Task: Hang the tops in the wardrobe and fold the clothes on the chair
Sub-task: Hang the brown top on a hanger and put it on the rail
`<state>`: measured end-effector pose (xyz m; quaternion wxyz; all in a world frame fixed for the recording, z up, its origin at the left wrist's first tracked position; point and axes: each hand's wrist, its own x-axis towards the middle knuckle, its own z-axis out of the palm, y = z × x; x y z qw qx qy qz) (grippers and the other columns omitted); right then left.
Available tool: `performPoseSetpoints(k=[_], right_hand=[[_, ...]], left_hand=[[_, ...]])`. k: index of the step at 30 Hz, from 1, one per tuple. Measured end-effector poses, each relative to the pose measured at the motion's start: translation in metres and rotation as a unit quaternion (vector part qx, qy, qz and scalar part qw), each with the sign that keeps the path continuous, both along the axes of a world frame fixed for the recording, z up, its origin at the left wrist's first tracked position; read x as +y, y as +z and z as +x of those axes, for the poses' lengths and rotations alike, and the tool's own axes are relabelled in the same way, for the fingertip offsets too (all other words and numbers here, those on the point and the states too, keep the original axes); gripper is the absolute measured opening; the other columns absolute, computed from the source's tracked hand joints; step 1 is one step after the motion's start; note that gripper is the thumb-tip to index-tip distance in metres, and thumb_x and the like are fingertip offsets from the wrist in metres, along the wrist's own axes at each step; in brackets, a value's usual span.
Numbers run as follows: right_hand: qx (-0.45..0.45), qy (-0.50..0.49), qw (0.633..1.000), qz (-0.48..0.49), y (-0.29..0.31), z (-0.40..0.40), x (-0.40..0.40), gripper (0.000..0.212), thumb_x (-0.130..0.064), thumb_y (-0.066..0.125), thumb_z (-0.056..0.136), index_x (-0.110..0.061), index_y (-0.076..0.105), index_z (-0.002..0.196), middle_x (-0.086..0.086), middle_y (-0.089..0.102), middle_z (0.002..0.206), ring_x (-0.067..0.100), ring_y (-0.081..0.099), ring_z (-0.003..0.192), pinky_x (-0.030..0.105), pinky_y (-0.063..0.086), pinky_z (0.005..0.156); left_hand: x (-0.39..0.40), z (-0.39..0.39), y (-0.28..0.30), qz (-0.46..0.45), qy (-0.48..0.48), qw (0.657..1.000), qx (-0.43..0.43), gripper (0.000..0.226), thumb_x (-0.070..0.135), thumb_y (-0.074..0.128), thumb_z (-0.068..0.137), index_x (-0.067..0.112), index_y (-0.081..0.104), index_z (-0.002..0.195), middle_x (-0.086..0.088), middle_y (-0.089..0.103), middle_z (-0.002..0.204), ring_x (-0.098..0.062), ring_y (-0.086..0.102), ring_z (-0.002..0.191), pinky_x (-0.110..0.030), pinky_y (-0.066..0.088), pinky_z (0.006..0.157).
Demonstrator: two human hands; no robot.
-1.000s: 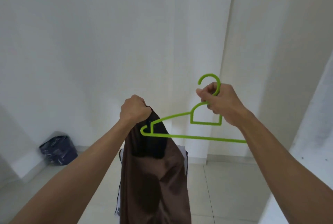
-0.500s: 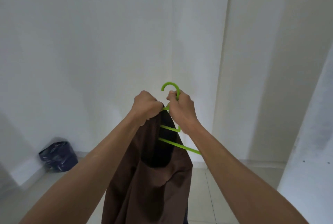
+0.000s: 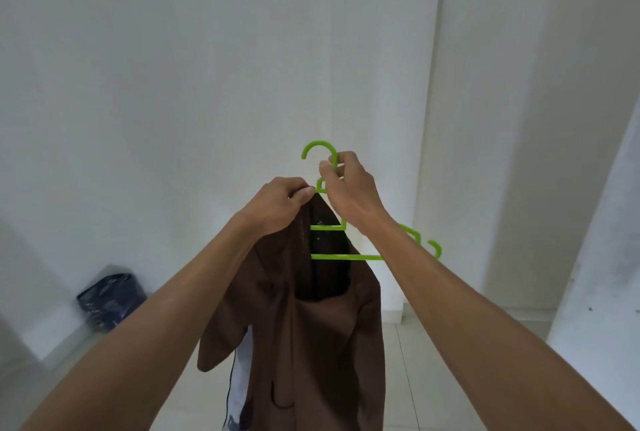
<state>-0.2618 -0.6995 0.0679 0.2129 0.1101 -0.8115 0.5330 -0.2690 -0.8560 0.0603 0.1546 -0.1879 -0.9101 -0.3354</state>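
A brown top (image 3: 311, 344) with a black inner collar hangs in front of me, held up at chest height. My left hand (image 3: 280, 203) pinches its neckline at the top. A bright green plastic hanger (image 3: 346, 256) has its left arm inside the neck opening, while its right end sticks out past my right wrist. My right hand (image 3: 349, 191) grips the hanger's neck just below the hook. A white garment with dark trim (image 3: 239, 382) shows behind the brown top, low down. Neither the wardrobe nor the chair is in view.
White walls fill the view, with a corner pillar (image 3: 485, 118) at the right. A dark blue plastic bag (image 3: 110, 295) lies on the pale tiled floor at the left wall. A white surface (image 3: 602, 292) rises at the far right.
The hanger went from outside the top, at the right, into its neck opening. My right hand came in beside my left, then both hands rose and the hanger's right end swung out.
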Motion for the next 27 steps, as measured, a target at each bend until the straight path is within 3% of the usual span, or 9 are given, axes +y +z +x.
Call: performPoseSetpoints(k=[2, 5, 9, 12, 14, 16, 22, 25, 27], right_hand=[[0.096, -0.060, 0.993, 0.038, -0.017, 0.009, 0.004, 0.035, -0.025, 0.059, 0.094, -0.019, 0.047, 0.127, -0.003, 0.050, 0.118, 0.012, 0.054, 0.103, 0.029, 0.047, 0.086], [0.162, -0.127, 0.977, 0.059, -0.065, 0.027, 0.004, 0.026, -0.020, 0.068, 0.086, -0.022, 0.047, 0.101, -0.007, 0.049, 0.098, 0.011, 0.051, 0.087, 0.032, 0.049, 0.071], [-0.076, -0.142, 0.979, 0.126, -0.124, 0.029, 0.006, 0.044, -0.038, 0.074, 0.085, -0.024, 0.042, 0.111, -0.006, 0.047, 0.108, 0.015, 0.052, 0.096, 0.028, 0.043, 0.074], [-0.215, -0.110, 0.969, -0.041, -0.132, 0.011, 0.009, 0.024, -0.016, 0.070, 0.090, -0.015, 0.056, 0.109, 0.008, 0.064, 0.114, 0.022, 0.067, 0.092, 0.034, 0.059, 0.076], [-0.247, -0.074, 0.937, -0.236, -0.119, 0.003, 0.019, 0.003, -0.007, 0.065, 0.094, -0.009, 0.064, 0.093, 0.016, 0.071, 0.102, 0.024, 0.072, 0.079, 0.036, 0.061, 0.060], [-0.250, -0.038, 0.906, -0.338, -0.100, 0.000, 0.038, 0.009, -0.007, 0.060, 0.098, -0.005, 0.065, 0.091, 0.015, 0.071, 0.088, 0.024, 0.070, 0.070, 0.032, 0.057, 0.051], [-0.226, -0.017, 0.916, -0.330, -0.064, -0.005, 0.067, 0.015, -0.002, 0.057, 0.096, -0.004, 0.071, 0.090, 0.010, 0.063, 0.073, 0.018, 0.058, 0.060, 0.031, 0.052, 0.057], [-0.196, -0.019, 0.931, -0.306, -0.056, -0.008, 0.065, 0.018, -0.014, 0.066, 0.096, -0.001, 0.072, 0.086, 0.017, 0.067, 0.085, 0.025, 0.064, 0.077, 0.041, 0.057, 0.079], [-0.183, -0.025, 0.936, -0.300, -0.050, -0.008, 0.069, 0.017, -0.013, 0.068, 0.094, 0.001, 0.073, 0.086, 0.020, 0.070, 0.087, 0.026, 0.067, 0.078, 0.042, 0.059, 0.079]], left_hand=[[-0.001, -0.005, -0.004, 0.020, 0.043, 0.999, 0.014, 0.033, 0.031, 0.049, 0.103, 0.007, 0.062, 0.085, -0.005, 0.057, 0.072, -0.018, 0.049, 0.068, -0.033, 0.038, 0.064], [-0.007, -0.010, -0.004, 0.059, 0.089, 0.994, 0.026, 0.034, 0.032, 0.049, 0.103, 0.007, 0.063, 0.084, -0.001, 0.056, 0.069, -0.016, 0.051, 0.068, -0.031, 0.038, 0.062], [-0.007, -0.011, 0.006, 0.082, 0.097, 0.991, 0.035, 0.034, 0.035, 0.049, 0.103, 0.010, 0.066, 0.087, 0.000, 0.057, 0.072, -0.016, 0.053, 0.070, -0.032, 0.040, 0.065], [-0.009, -0.010, 0.009, 0.105, 0.094, 0.989, 0.039, 0.032, 0.040, 0.052, 0.100, 0.013, 0.066, 0.088, 0.002, 0.056, 0.071, -0.017, 0.052, 0.069, -0.032, 0.041, 0.065], [-0.019, -0.009, 0.006, 0.134, 0.090, 0.987, 0.031, 0.030, 0.049, 0.056, 0.097, 0.021, 0.065, 0.095, 0.003, 0.058, 0.069, -0.015, 0.051, 0.063, -0.031, 0.040, 0.063], [-0.033, -0.007, 0.000, 0.149, 0.070, 0.986, 0.014, 0.027, 0.054, 0.056, 0.095, 0.029, 0.064, 0.100, 0.001, 0.060, 0.067, -0.013, 0.050, 0.059, -0.031, 0.041, 0.064], [-0.050, 0.005, -0.034, 0.244, -0.008, 0.965, -0.094, 0.032, 0.040, 0.054, 0.101, 0.013, 0.063, 0.088, 0.001, 0.058, 0.073, -0.017, 0.051, 0.075, -0.031, 0.038, 0.068], [-0.028, 0.011, -0.045, 0.282, 0.037, 0.953, -0.103, 0.043, 0.054, 0.048, 0.099, 0.016, 0.057, 0.081, 0.005, 0.045, 0.066, -0.010, 0.043, 0.064, -0.026, 0.034, 0.062], [-0.016, 0.012, -0.049, 0.298, 0.083, 0.948, -0.072, 0.049, 0.061, 0.047, 0.097, 0.018, 0.051, 0.074, 0.004, 0.034, 0.063, -0.009, 0.032, 0.055, -0.026, 0.027, 0.055]])
